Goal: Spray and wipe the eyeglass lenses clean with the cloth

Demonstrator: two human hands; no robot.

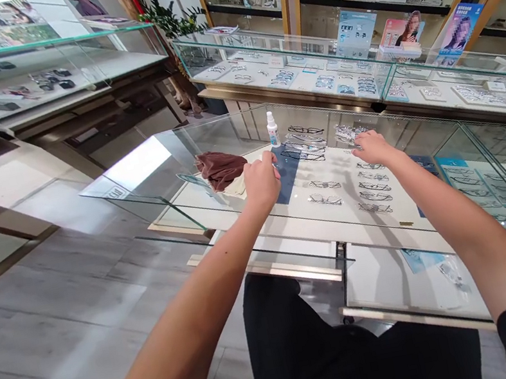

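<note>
Both my arms stretch out over a glass display counter (141, 163). My left hand (261, 178) hovers over the glass top with its fingers curled, close to a crumpled brown cloth (220, 168) and just short of a small white spray bottle (272, 129); I cannot make out anything in it. My right hand (369, 146) rests palm down on the glass with the fingers bent, above rows of eyeglasses (325, 184) laid on a white tray inside the case. A black-framed pair (305, 130) lies beside the bottle.
More glass cases with eyeglasses stand behind (310, 68) and at the left (18, 80). Posters and a potted plant (168, 18) line the back wall. A pulled-out drawer (396, 282) sits below the counter. Grey floor lies at the left.
</note>
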